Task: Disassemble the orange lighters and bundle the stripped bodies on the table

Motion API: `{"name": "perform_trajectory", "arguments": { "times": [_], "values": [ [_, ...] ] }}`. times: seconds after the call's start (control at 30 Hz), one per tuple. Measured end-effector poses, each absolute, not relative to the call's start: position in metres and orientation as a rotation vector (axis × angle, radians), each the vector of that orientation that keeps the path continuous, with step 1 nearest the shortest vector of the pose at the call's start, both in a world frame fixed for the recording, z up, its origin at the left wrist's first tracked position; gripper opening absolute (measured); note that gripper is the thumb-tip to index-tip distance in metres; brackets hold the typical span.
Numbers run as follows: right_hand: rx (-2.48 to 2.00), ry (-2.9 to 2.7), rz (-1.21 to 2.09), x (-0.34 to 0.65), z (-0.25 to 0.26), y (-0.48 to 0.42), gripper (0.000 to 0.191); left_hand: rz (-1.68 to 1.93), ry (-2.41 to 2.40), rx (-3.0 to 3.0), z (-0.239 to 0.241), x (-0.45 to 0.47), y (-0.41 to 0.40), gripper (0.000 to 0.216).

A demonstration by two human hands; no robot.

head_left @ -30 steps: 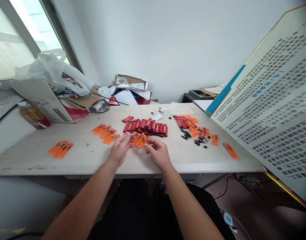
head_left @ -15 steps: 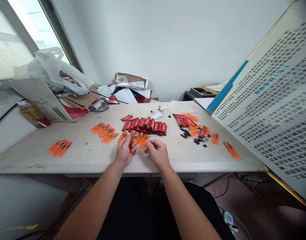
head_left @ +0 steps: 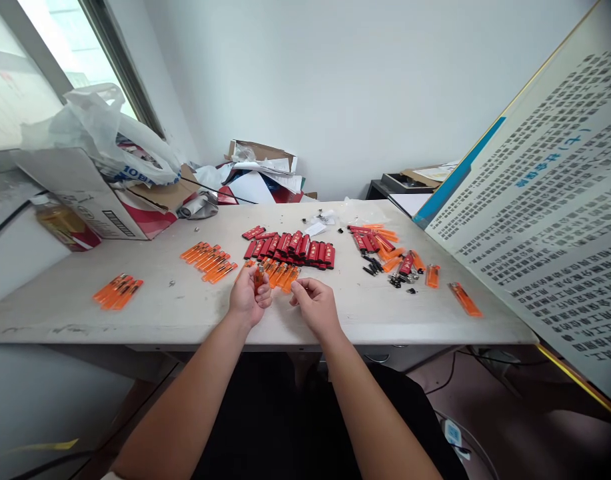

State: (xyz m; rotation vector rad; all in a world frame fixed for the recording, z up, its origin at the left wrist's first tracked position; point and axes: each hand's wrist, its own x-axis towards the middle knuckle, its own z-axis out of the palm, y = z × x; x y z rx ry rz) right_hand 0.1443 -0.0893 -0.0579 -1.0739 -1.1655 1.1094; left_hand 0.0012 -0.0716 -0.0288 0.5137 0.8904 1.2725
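My left hand (head_left: 246,299) is closed around an orange see-through lighter (head_left: 258,280), held upright with its metal top showing above the fingers. Just to the right, my right hand (head_left: 315,305) has its thumb and fingertips pinched together; whatever sits between them is too small to make out. Behind both hands lies a row of orange lighters (head_left: 284,275), partly covered by my left hand. Beyond that row is a heap of red lighters (head_left: 291,245) with gold lettering and black ends.
More orange lighters (head_left: 216,261) lie left of the heap, and another group (head_left: 118,291) farther left. At right is a mixed pile of red and orange lighters (head_left: 380,245) with small black parts (head_left: 372,266). A large printed board (head_left: 545,200) leans along the right edge; a carton (head_left: 100,207) stands left.
My left hand has turned the lighter so its metal top shows more clearly, and its fingers have drawn slightly away from my right hand. My right hand stays almost in place, pinched.
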Motion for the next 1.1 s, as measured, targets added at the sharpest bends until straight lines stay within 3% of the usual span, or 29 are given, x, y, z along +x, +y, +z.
{"name": "perform_trajectory", "arguments": {
  "times": [0.37, 0.8, 1.1],
  "values": [
    [-1.087, -1.186, 1.094, 0.145, -0.056, -0.09, 0.03, 1.257, 0.807, 0.571, -0.034, -0.002, -0.07, 0.041],
    [-1.102, -1.18, 1.111, 0.144, -0.054, -0.09, 0.029, 1.27, 0.936, 0.501, -0.025, 0.001, -0.07, 0.034],
    [-1.395, -1.216, 0.954, 0.139, -0.064, -0.067, 0.02, 1.306, 0.937, 0.546, -0.03, -0.018, -0.075, 0.033]
  ]
}}
